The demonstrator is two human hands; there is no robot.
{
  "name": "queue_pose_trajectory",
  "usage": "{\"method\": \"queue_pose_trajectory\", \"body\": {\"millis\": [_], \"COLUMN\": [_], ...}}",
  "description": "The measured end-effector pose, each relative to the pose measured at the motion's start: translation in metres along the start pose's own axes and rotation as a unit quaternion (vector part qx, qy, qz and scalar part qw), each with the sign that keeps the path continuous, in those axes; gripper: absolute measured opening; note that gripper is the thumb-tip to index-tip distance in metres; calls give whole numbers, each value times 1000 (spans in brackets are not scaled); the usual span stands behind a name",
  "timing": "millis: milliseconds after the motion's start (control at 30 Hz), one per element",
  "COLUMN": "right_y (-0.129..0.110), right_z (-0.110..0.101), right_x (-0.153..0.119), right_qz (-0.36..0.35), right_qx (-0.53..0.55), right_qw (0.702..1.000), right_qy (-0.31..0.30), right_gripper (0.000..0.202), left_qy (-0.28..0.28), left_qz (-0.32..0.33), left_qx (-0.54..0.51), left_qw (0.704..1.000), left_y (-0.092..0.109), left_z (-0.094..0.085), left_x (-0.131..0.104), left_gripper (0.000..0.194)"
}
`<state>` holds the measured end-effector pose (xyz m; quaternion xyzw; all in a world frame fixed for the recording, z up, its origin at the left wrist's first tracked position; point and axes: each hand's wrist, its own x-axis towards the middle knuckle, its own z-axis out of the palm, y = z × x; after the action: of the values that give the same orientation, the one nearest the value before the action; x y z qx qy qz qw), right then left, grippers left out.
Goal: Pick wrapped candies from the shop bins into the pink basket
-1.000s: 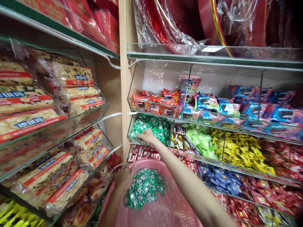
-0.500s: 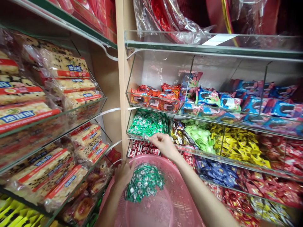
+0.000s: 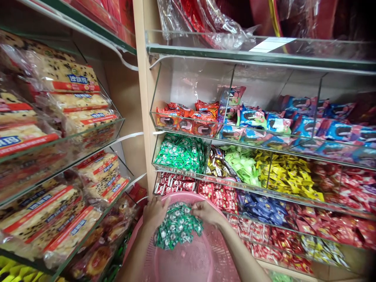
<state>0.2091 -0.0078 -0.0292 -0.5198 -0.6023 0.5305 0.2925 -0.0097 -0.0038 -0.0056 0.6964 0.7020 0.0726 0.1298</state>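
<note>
A pink plastic basket (image 3: 226, 243) tilts toward me, with a heap of green-wrapped candies (image 3: 178, 227) lying against its far side. My left hand (image 3: 155, 214) is closed over the basket's far left rim, its thumb toward the candies. Inside the basket's right side, my right hand (image 3: 207, 212) has its fingers curled together at the edge of the heap. Whatever they hold, if anything, I cannot make out. Just beyond the basket, a clear shelf bin holds more of the same green candies (image 3: 180, 152).
Bagged pastry bars (image 3: 69, 215) fill the left shelves. On the right stand clear bins of yellow-wrapped sweets (image 3: 289, 176), blue-wrapped sweets (image 3: 263, 209) and red packets (image 3: 219, 196). A wooden post (image 3: 143, 98) separates the two shelf units. Glass shelf edges (image 3: 258, 56) jut out above.
My right hand has come down from the front of the green candy bin into the basket. My left hand stays on the rim. The shelves have shifted slightly left in view.
</note>
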Motion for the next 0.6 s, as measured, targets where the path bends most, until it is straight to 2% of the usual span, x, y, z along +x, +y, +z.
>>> {"method": "queue_pose_trajectory", "body": {"millis": [333,600], "right_y": [14,24], "right_z": [0,5], "right_x": [7,9], "right_qz": [60,84], "right_qx": [-34,-181], "right_qw": [997,966], "right_qy": [19,167], "right_gripper": [25,31], "left_qy": [-2,5], "left_qz": [1,14], "left_qx": [19,18], "left_qw": [1000,1000], "left_y": [2,4], "left_z": [-1,1], "left_x": [1,2], "left_gripper": [57,56]}}
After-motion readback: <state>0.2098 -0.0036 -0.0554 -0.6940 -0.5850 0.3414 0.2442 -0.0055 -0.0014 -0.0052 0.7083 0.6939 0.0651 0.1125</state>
